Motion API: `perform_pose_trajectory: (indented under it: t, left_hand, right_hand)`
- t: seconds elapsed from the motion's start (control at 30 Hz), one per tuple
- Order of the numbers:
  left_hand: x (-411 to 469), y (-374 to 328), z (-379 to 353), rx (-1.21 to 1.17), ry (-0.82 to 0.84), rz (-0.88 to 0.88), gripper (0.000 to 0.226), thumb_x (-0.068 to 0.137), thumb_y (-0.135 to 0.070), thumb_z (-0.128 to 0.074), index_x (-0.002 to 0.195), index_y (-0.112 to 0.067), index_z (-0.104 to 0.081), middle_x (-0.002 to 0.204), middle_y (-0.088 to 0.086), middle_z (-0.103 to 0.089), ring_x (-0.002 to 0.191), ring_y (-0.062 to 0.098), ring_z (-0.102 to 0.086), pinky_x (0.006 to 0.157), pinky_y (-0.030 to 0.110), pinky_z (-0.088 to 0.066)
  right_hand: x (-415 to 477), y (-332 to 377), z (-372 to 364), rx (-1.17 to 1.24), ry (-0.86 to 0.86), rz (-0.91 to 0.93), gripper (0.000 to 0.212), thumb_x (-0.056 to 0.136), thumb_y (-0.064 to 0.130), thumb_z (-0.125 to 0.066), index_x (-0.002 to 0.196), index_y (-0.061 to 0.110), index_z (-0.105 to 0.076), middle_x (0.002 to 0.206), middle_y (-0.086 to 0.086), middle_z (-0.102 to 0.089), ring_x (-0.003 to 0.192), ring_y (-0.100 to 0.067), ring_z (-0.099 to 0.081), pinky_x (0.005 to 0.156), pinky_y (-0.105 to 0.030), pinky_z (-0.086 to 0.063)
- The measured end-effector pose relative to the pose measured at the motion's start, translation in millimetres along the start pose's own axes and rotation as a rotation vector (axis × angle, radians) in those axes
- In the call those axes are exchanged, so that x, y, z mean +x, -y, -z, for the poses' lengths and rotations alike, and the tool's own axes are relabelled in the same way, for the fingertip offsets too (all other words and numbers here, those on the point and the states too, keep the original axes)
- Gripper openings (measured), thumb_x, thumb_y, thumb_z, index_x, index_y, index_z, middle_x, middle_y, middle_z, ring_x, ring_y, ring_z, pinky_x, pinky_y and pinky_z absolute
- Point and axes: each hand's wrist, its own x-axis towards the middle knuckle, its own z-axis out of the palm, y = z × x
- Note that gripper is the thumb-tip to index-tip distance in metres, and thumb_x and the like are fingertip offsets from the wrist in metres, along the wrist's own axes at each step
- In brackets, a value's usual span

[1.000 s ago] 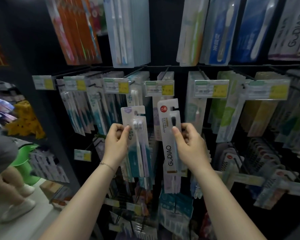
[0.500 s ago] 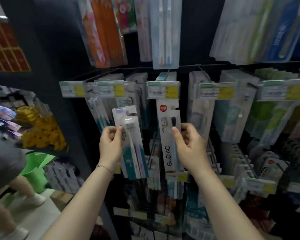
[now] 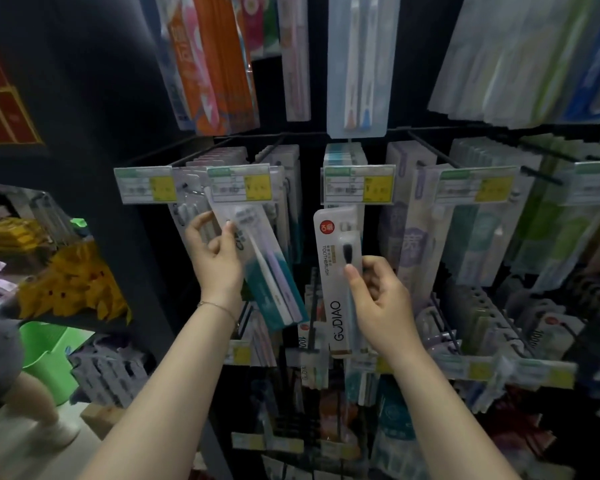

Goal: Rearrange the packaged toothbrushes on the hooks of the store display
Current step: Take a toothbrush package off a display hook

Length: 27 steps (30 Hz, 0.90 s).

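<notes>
My left hand (image 3: 215, 258) grips a teal-and-white twin toothbrush pack (image 3: 267, 271), tilted with its top up under the second price tag (image 3: 239, 183) of the middle hook row. My right hand (image 3: 378, 299) pinches a white GUDIAO toothbrush pack (image 3: 333, 282) held upright just below the third price tag (image 3: 359, 184). Whether either pack's hang hole is on a hook is hidden by the tags. Black wire hooks (image 3: 201, 152) carry rows of other packs.
More packs hang above (image 3: 357, 64) and to the right (image 3: 482, 220), with a lower hook row (image 3: 478, 341) beneath. Left of the black display post sit yellow goods (image 3: 73, 282), a green basket (image 3: 49, 355), and another person's leg and shoe (image 3: 49, 427).
Both hands have risen toward the middle hook row. The left pack moved up-left and tilted under its price tag; the GUDIAO pack rose to just under the third tag. The view swung left.
</notes>
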Motion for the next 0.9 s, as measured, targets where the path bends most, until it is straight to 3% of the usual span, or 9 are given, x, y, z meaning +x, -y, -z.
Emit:
perform_pose_trajectory:
  t: [0.07, 0.2, 0.27, 0.37, 0.5, 0.6, 0.7, 0.8, 0.9]
  left_hand:
    - [3, -3, -5, 0.000, 0.042, -0.016, 0.022, 0.100, -0.026, -0.057, 0.113, -0.041, -0.048, 0.078, -0.009, -0.060, 0.060, 0.006, -0.050, 0.058, 0.024, -0.046]
    - [5, -7, -15, 0.027, 0.099, -0.062, 0.022, 0.100, -0.024, -0.059, 0.120, -0.027, -0.051, 0.112, -0.006, -0.064, 0.092, 0.004, -0.062, 0.085, 0.033, -0.055]
    - [2, -8, -20, 0.028, 0.139, -0.069, 0.014, 0.100, -0.024, -0.058, 0.107, -0.034, -0.052, 0.096, -0.009, -0.065, 0.088, 0.009, -0.062, 0.084, 0.036, -0.054]
    - [1, -6, -21, 0.073, 0.144, -0.087, 0.022, 0.101, -0.025, -0.057, 0.096, -0.044, -0.047, 0.080, -0.007, -0.059, 0.075, 0.014, -0.054, 0.069, 0.037, -0.048]
    - [2, 2, -14, 0.153, 0.164, -0.134, 0.016, 0.102, -0.026, -0.054, 0.106, -0.038, -0.045, 0.067, -0.003, -0.051, 0.055, 0.009, -0.042, 0.053, 0.027, -0.036]
    - [6, 4, -12, 0.236, 0.175, -0.162, 0.014, 0.103, -0.025, -0.053, 0.113, -0.030, -0.044, 0.064, -0.002, -0.050, 0.050, 0.005, -0.042, 0.051, 0.025, -0.037]
    - [8, 3, -10, 0.315, 0.164, -0.162, 0.016, 0.103, -0.028, -0.051, 0.118, -0.029, -0.047, 0.079, 0.008, -0.060, 0.064, 0.015, -0.055, 0.058, 0.032, -0.046]
    - [8, 1, -10, 0.385, 0.128, -0.172, 0.024, 0.102, -0.031, -0.051, 0.125, -0.028, -0.049, 0.090, 0.006, -0.061, 0.072, 0.020, -0.058, 0.066, 0.038, -0.052]
    - [5, -1, -9, 0.448, 0.095, -0.176, 0.037, 0.098, -0.033, -0.058, 0.133, -0.029, -0.048, 0.109, 0.002, -0.053, 0.090, 0.031, -0.062, 0.085, 0.047, -0.057]
  right_hand:
    - [0, -1, 2, 0.000, -0.017, -0.004, 0.026, 0.093, 0.051, -0.051, 0.100, 0.026, -0.058, 0.085, -0.003, -0.067, 0.078, -0.017, -0.063, 0.072, -0.039, -0.055]
    - [-2, -3, 5, -0.011, -0.028, -0.008, 0.022, 0.093, 0.050, -0.051, 0.098, 0.029, -0.058, 0.082, -0.008, -0.065, 0.073, -0.023, -0.060, 0.068, -0.041, -0.053]
    - [-2, -3, 7, -0.006, -0.025, -0.010, 0.017, 0.095, 0.046, -0.053, 0.097, 0.030, -0.058, 0.079, -0.006, -0.065, 0.070, -0.023, -0.061, 0.065, -0.040, -0.053]
    - [-1, -2, 10, 0.002, -0.022, -0.002, 0.016, 0.095, 0.044, -0.053, 0.098, 0.029, -0.058, 0.078, 0.001, -0.065, 0.068, -0.018, -0.060, 0.063, -0.036, -0.052]
    - [1, -4, 15, 0.016, -0.027, 0.006, 0.015, 0.095, 0.043, -0.053, 0.098, 0.029, -0.058, 0.077, 0.015, -0.065, 0.064, -0.002, -0.058, 0.058, -0.019, -0.048]
    - [-1, -4, 17, 0.006, -0.032, 0.018, 0.021, 0.091, 0.049, -0.051, 0.096, 0.030, -0.057, 0.075, 0.012, -0.063, 0.064, -0.002, -0.057, 0.058, -0.019, -0.047]
    - [-2, -5, 21, -0.007, -0.028, 0.023, 0.017, 0.094, 0.044, -0.053, 0.097, 0.028, -0.058, 0.073, 0.016, -0.063, 0.064, -0.002, -0.057, 0.058, -0.016, -0.045]
    - [-2, -6, 26, -0.020, -0.031, 0.021, 0.016, 0.096, 0.044, -0.053, 0.097, 0.029, -0.058, 0.076, 0.003, -0.064, 0.066, -0.011, -0.059, 0.062, -0.031, -0.050]
    - [-3, -6, 32, -0.027, -0.037, 0.019, 0.017, 0.095, 0.045, -0.053, 0.098, 0.029, -0.058, 0.080, 0.003, -0.066, 0.072, -0.013, -0.062, 0.068, -0.038, -0.052]
